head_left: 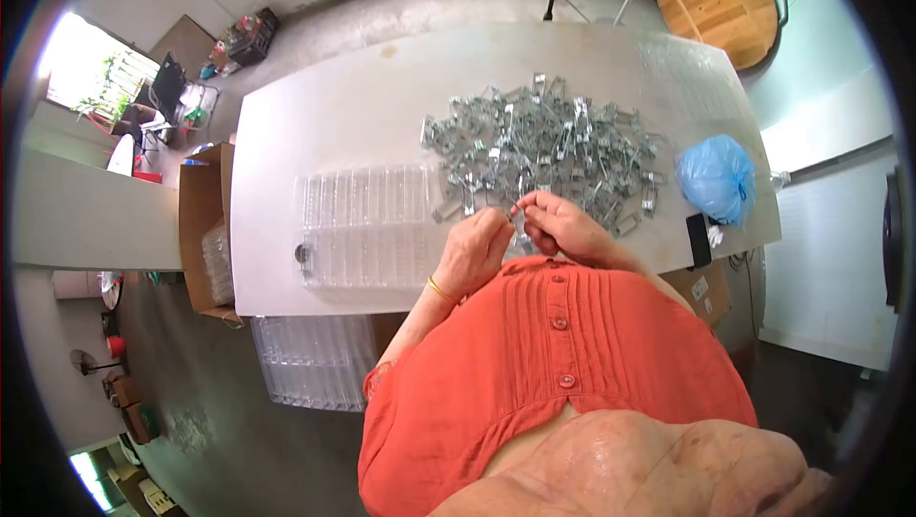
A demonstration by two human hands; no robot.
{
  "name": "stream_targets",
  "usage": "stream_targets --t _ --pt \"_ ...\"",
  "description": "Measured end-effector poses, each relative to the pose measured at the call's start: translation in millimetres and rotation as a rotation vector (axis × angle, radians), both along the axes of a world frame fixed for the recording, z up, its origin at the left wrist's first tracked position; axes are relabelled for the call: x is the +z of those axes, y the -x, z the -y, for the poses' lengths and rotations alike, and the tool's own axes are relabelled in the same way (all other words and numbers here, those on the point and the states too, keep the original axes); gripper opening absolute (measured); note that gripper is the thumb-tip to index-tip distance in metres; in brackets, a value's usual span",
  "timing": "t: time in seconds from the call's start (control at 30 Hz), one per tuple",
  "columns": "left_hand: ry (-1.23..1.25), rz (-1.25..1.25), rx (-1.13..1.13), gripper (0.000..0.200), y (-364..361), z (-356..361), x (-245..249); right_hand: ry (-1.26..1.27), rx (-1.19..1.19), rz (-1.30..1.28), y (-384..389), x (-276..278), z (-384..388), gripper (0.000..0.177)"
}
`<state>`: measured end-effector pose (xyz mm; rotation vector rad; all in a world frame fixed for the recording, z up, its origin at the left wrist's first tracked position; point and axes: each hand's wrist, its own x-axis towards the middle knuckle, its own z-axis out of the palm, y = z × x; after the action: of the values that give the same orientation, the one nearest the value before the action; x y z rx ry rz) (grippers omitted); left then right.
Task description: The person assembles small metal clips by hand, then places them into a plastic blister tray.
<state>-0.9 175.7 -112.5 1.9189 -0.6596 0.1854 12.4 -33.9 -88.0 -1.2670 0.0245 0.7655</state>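
Both hands meet over the near edge of the table (320,126), close in front of the person's red shirt (558,355). The right hand (565,229) pinches a small piece (516,211) between thumb and forefinger; it looks thin and dark, but it is too small to make out its shape. The left hand (474,248) comes in from the left with its fingers curled and their tips right beside that piece; I cannot tell whether they grip it too. A yellow bangle (441,290) circles the left wrist.

Just beyond the hands, a wide heap of metal parts (549,140) spreads over the middle of the table, many of them shaped like little open frames, lying at all angles. To the left of the heap, a clear plastic tray (367,200) with rows of ridges lies flat, and a small round object (302,255) sits at its near left side.

On the right, a tied blue bag (716,180) stands on the table, with a black phone (699,241) lying nearer, close to the edge. An open cardboard box (197,231) stands against the left side of the table, with clear plastic inside.
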Motion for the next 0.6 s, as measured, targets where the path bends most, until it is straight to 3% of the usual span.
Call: stream_targets --t 0.33,0.43,0.6 --pt "-0.100 0.026 -0.054 0.011 6 -8 7 -0.036 0.051 -0.038 -1 -5 3 0.018" --pt "-0.134 0.017 -0.074 0.014 8 -9 7 0.091 -0.037 -0.067 2 2 -4 0.016" --pt "-0.064 -0.097 -0.216 0.012 13 -10 -2 0.100 -0.169 0.267 -2 -34 -3 0.012"
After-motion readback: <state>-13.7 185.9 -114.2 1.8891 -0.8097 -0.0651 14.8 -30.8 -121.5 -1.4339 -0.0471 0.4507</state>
